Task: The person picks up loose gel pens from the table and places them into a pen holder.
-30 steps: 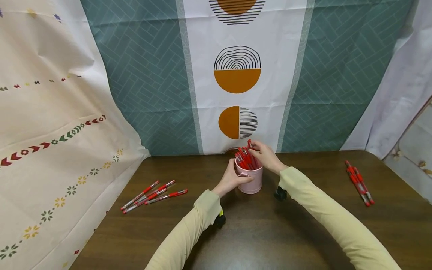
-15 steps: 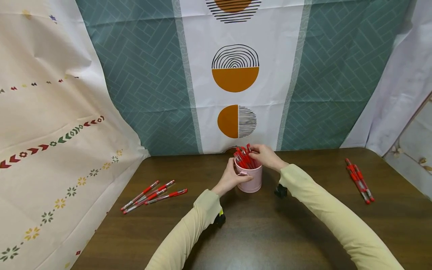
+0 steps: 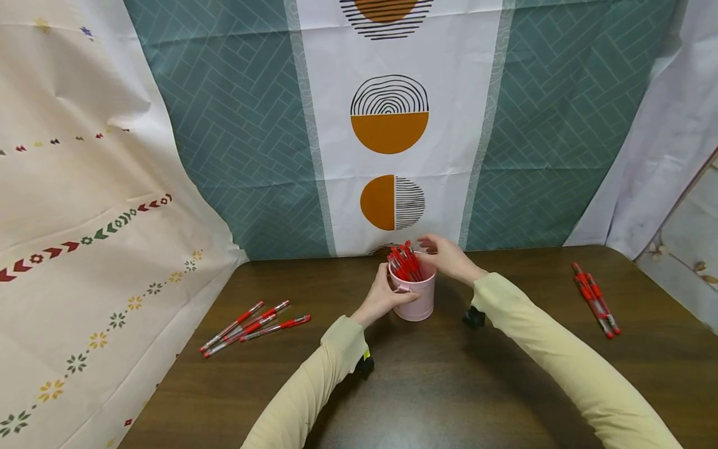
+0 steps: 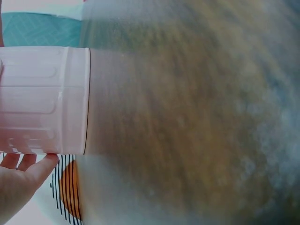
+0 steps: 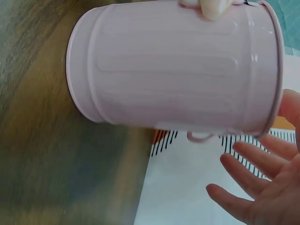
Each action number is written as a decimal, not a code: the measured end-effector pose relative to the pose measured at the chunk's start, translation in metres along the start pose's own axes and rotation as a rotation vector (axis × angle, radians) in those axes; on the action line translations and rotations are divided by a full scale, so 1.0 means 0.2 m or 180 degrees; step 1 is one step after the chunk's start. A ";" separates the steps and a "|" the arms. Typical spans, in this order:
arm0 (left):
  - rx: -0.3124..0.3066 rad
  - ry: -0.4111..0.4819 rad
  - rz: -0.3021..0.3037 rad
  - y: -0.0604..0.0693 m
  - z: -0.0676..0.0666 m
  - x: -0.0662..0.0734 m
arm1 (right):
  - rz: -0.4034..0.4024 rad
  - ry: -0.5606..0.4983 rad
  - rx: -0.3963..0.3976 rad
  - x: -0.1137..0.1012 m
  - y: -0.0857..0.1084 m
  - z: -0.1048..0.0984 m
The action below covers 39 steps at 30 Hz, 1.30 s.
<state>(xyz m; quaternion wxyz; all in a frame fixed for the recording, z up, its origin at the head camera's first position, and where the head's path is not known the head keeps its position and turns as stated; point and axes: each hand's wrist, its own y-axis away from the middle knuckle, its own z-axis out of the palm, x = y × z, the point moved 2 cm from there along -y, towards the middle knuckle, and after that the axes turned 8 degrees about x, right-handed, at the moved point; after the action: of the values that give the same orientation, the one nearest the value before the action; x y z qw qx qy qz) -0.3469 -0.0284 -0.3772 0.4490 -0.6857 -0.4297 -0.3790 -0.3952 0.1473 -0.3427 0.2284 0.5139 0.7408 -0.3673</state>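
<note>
1. Slim red-and-clear plastic pens (image 3: 253, 327) lie left of your left hand (image 3: 377, 302), gripping a pink, metal-looking cylindrical bucket (image 3: 417, 307).
2. Between your hands, bundled red pens (image 3: 406, 264) lean inside; placing one looks just done.
3. Your right hand (image 3: 451, 257), empty, fingers spread, has eased off them; next calls for clearing the rim.

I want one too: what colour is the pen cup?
The pen cup is pale pink, clearest in the right wrist view.
</note>
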 end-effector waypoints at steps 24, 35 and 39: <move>0.0138 -0.0019 -0.0004 -0.08 0.05 -0.21 | 0.0355 0.0327 0.0625 0.24 0.12 -0.38; 0.0128 0.0016 -0.0030 -0.08 0.04 -0.22 | 0.0425 0.0510 0.0597 0.39 0.21 -0.54; 0.0127 0.0012 -0.0038 -0.09 0.04 -0.21 | 0.0469 0.0623 0.0667 0.46 0.25 -0.61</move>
<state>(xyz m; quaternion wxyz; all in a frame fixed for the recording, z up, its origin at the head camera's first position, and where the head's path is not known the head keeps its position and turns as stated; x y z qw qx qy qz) -0.3771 -0.0276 -0.4130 0.4611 -0.6733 -0.4404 -0.3743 -0.3786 0.3073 -0.3470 0.1265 0.6212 0.6775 -0.3729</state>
